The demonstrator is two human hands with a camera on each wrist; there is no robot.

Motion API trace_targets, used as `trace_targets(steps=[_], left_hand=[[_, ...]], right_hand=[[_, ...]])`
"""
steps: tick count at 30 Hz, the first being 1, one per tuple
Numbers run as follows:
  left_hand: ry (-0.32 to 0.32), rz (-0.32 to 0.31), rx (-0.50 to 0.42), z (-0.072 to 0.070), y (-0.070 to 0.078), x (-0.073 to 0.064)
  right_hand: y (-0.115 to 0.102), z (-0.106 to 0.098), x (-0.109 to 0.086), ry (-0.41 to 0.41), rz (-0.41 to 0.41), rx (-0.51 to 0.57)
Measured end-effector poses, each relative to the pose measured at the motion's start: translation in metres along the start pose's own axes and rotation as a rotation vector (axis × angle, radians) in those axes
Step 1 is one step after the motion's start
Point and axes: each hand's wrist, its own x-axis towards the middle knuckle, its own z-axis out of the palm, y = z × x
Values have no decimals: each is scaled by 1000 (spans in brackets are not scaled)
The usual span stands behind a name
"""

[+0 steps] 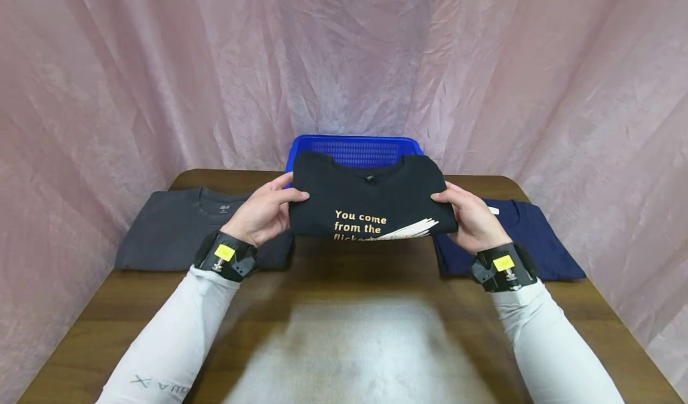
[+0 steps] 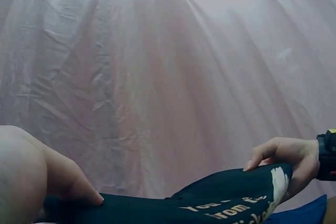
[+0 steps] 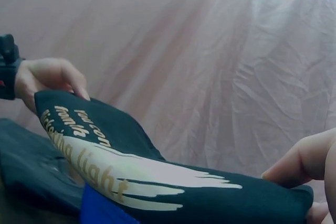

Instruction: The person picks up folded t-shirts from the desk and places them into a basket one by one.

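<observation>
A folded black T-shirt (image 1: pixel 371 195) with cream lettering and a white brush-stroke print is held up level above the table, neckline toward the back. My left hand (image 1: pixel 266 210) pinches its left side, thumb on top and fingers beneath. On the opposite side my right hand (image 1: pixel 473 216) grips the edge the same way. In the right wrist view the print (image 3: pixel 142 171) runs along the shirt's front fold. Behind and partly hidden by the shirt is a blue plastic basket (image 1: pixel 355 138).
A folded dark grey T-shirt (image 1: pixel 161 230) lies on the wooden table (image 1: pixel 344 344) at the left, a folded navy T-shirt (image 1: pixel 543 242) at the right. Pink curtains (image 1: pixel 344 51) hang behind the table.
</observation>
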Motion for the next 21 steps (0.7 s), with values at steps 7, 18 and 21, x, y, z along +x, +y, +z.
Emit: trace_targets(steps=[7,18,21], left_hand=[[53,53,-5,1,3,23],[53,155,41,-7,7,61],[91,158,78,-6,9,72]], right_hand=[[-5,-9,21,30,-6,23],[-12,-15,59,26,-29,-7],[-15,-18,67,39,-42,-28]])
